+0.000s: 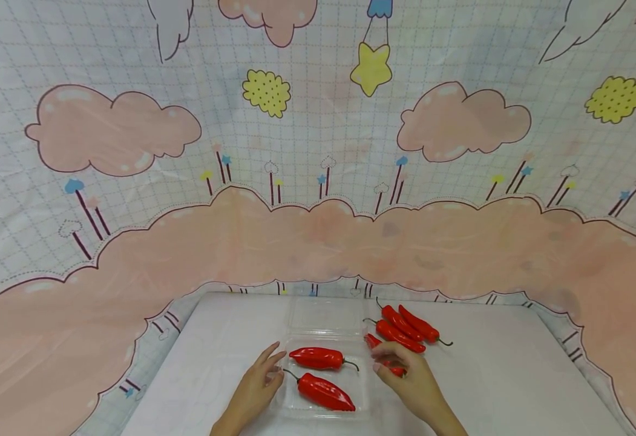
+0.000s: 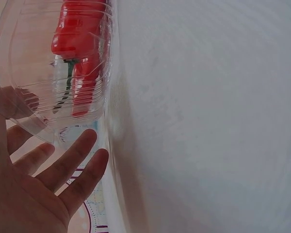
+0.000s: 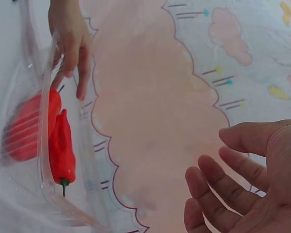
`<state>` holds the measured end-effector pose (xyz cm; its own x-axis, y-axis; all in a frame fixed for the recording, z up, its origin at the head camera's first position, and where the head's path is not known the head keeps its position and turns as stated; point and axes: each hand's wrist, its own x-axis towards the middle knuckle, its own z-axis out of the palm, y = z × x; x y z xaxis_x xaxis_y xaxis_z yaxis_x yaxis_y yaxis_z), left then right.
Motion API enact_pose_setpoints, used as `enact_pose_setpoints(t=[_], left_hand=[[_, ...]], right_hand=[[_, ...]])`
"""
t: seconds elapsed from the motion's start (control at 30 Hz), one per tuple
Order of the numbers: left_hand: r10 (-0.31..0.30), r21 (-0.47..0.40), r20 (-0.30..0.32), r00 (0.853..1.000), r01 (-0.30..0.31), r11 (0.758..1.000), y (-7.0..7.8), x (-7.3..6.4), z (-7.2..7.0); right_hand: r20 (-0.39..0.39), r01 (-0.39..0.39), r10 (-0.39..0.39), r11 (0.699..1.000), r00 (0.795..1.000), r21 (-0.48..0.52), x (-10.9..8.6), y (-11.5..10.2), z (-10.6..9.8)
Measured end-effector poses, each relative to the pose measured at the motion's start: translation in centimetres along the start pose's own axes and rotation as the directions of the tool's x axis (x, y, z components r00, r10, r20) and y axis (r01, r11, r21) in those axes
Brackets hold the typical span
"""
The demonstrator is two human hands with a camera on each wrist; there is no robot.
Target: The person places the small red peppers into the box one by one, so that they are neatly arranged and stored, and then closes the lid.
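Two red chili peppers lie in a clear plastic container [image 1: 290,399], one pepper [image 1: 318,358] farther back and the other pepper [image 1: 325,392] nearer the front. Beside the container's left wall is my left hand [image 1: 255,384], its fingers spread and relaxed; in the left wrist view the fingers [image 2: 80,177] hold nothing, close to the ribbed plastic corner. On the right side, my right hand [image 1: 407,376] hovers over more red pepper [image 1: 396,369], partly hiding it. The right wrist view shows this hand's fingers [image 3: 216,194] loosely bent and apart, with nothing between them.
Behind the container's base lies its clear lid [image 1: 327,318], opened back. Three more red peppers [image 1: 399,336] are grouped at the right rear on the white table [image 1: 209,339]. A cloth printed with clouds [image 1: 328,242] hangs behind the table.
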<state>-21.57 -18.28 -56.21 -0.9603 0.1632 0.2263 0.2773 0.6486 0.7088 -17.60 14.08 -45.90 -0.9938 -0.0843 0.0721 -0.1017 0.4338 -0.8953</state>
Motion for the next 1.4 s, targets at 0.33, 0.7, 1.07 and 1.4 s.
enact_pose_setpoints(t=[0.33,0.7,1.07,1.4], left_hand=[[-0.017,0.017,0.011,1.000,0.017,1.000,0.1,0.0,0.0],[-0.008,0.019,-0.007,1.000,0.008,1.000,0.2,-0.1,0.0],[-0.015,0.000,-0.008,1.000,0.015,1.000,0.3,-0.1,-0.1],[-0.037,0.023,0.002,0.999,0.037,0.999,0.1,0.0,0.1]], right_hand=[[-0.044,-0.012,0.013,1.000,0.999,0.012,0.3,1.3,-0.7],[-0.105,-0.099,0.093,0.994,0.990,-0.051,0.7,2.8,-1.4],[-0.144,-0.134,0.122,0.988,0.982,-0.076,1.0,4.5,-2.4],[-0.164,-0.133,0.119,0.989,0.979,-0.072,1.2,6.0,-3.2]])
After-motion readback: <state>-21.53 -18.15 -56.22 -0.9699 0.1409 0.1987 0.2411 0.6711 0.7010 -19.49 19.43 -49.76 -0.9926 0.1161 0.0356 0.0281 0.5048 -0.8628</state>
